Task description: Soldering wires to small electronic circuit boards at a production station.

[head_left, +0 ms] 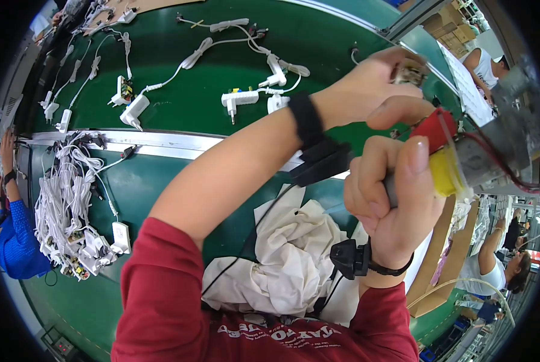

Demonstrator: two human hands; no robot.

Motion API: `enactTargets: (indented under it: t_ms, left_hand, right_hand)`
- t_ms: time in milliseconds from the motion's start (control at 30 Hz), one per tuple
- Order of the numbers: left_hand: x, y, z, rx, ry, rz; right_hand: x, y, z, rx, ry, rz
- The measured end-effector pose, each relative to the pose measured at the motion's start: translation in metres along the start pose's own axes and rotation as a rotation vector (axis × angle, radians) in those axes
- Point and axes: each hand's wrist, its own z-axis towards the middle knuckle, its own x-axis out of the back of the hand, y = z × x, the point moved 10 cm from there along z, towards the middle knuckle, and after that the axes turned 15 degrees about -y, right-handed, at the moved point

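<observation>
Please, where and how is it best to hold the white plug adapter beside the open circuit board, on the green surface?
Probably pinch the white plug adapter at mid-casing, coming from above and the right. Its cable leaves the upper-right end, a pin sticks out toward the person, and the open circuit board sits close at upper left.

The dark red shirt [252, 350] has short sleeves [161, 283] and white letters [282, 331]. Black straps [306, 123] with black boxes [349, 258] hug both wrists [330, 107].
</observation>
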Motion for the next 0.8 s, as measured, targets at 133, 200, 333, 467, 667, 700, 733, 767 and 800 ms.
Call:
enactTargets:
  t_ms: [133,200,333,467,667,700,733,767,800]
  left_hand:
    - [-0.022,-0.006,0.022,-0.02,-0.123,0.591]
    - [-0.034,-0.034,0.012,0.193,-0.184,1.213]
    - [-0.029,-0.03,-0.033,0.251,-0.03,1.065]
    - [-0.014,-0.002,-0.068,0.445,-0.025,1.478]
    - [0.028,0.023,-0.109,0.712,-0.068,1.723]
    - [0.034,0.028,-0.109,0.795,-0.104,1.777]
    - [0.041,0.031,-0.111,0.878,-0.141,1.829]
    - [0.049,0.038,-0.113,0.879,-0.139,1.834]
    - [0.065,0.047,-0.12,0.933,-0.044,1.728]
  right_hand:
    - [0.006,0.001,-0.007,-0.018,0.08,-0.005]
    - [0.009,-0.005,-0.009,-0.034,0.118,0.0]
    - [0.013,-0.009,-0.008,-0.015,0.11,-0.014]
    - [0.017,-0.011,-0.004,-0.016,0.145,-0.024]
    - [0.012,-0.016,-0.001,-0.001,0.139,0.001]
    - [0.014,-0.016,-0.001,-0.011,0.153,0.016]
    - [0.015,-0.016,-0.002,-0.02,0.166,0.032]
    - [0.015,-0.017,-0.002,-0.016,0.165,0.034]
    - [0.014,-0.018,-0.002,-0.014,0.162,0.032]
